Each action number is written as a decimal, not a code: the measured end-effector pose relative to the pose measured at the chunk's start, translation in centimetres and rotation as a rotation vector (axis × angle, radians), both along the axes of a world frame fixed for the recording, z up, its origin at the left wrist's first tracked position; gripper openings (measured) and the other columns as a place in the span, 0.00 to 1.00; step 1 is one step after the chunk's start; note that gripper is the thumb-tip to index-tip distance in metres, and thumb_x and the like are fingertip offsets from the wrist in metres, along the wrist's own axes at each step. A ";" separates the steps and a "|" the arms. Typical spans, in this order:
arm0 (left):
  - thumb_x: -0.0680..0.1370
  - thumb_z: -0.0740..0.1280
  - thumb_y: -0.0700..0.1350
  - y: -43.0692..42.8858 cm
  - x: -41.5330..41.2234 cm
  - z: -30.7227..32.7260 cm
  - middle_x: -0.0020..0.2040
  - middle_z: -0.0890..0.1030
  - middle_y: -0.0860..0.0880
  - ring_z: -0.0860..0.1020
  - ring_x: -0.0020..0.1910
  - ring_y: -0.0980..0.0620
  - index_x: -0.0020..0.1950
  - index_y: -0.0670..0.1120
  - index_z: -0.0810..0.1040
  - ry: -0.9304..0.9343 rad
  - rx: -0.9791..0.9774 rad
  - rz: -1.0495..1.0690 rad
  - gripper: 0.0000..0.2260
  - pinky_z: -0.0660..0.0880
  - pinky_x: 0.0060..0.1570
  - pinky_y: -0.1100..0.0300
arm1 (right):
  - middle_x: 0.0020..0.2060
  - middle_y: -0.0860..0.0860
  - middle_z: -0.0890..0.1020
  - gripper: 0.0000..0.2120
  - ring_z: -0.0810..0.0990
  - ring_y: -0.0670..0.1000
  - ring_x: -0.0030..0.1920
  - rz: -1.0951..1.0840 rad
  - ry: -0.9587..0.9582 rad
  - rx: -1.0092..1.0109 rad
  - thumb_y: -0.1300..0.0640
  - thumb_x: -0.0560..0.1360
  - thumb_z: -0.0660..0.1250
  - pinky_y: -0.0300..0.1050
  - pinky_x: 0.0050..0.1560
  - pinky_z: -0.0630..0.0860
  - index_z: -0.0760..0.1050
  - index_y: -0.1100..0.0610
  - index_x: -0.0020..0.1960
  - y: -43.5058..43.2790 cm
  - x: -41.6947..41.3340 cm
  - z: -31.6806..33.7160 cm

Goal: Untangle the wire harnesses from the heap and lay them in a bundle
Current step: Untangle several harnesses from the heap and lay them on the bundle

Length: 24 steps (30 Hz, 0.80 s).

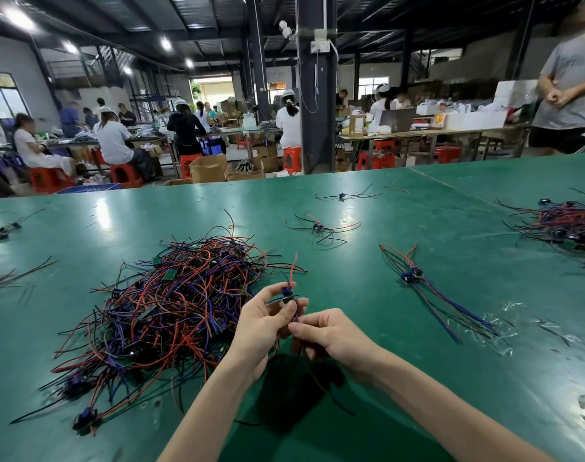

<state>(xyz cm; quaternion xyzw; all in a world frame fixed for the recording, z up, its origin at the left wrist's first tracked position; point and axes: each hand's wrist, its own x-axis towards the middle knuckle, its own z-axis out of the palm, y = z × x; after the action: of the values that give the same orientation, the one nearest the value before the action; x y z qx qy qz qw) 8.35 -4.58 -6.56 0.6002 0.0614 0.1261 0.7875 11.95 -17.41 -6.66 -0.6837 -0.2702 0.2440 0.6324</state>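
At 3 o'clock of heap [171, 308], left hand [264, 323] pinched a harness [288, 293], right hand [331, 335] gripped its wires [314, 378], likely straightening them for the bundle [414, 275] at 2 o'clock.

You get even, fairly bright light from ceiling lamps [19, 18] overhead, plus a washed-out doorway [214, 91] far back. The green surface [418, 311] throws pale glare patches [101, 210] (strongest toward the left). A soft dark shadow [294, 388] sits under your left hand [264, 325] and right hand [331, 335]. Straight lines bow near the frame edges, and the distant workers [114, 141] look soft.
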 end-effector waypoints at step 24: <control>0.66 0.71 0.33 0.0 0.4 -0.3 0.37 0.84 0.40 0.82 0.32 0.48 0.53 0.38 0.75 -0.012 -0.193 0.060 0.17 0.81 0.36 0.58 | 0.25 0.52 0.78 0.07 0.66 0.44 0.16 -0.023 0.129 -0.021 0.62 0.72 0.71 0.32 0.16 0.61 0.78 0.61 0.35 -1.5 -0.3 -0.9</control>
<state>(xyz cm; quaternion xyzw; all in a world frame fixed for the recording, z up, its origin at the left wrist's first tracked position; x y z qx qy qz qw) 8.75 -4.58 -6.86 0.5188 0.0864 0.1468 0.8378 11.65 -18.96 -7.52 -0.6762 -0.2185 0.2830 0.6442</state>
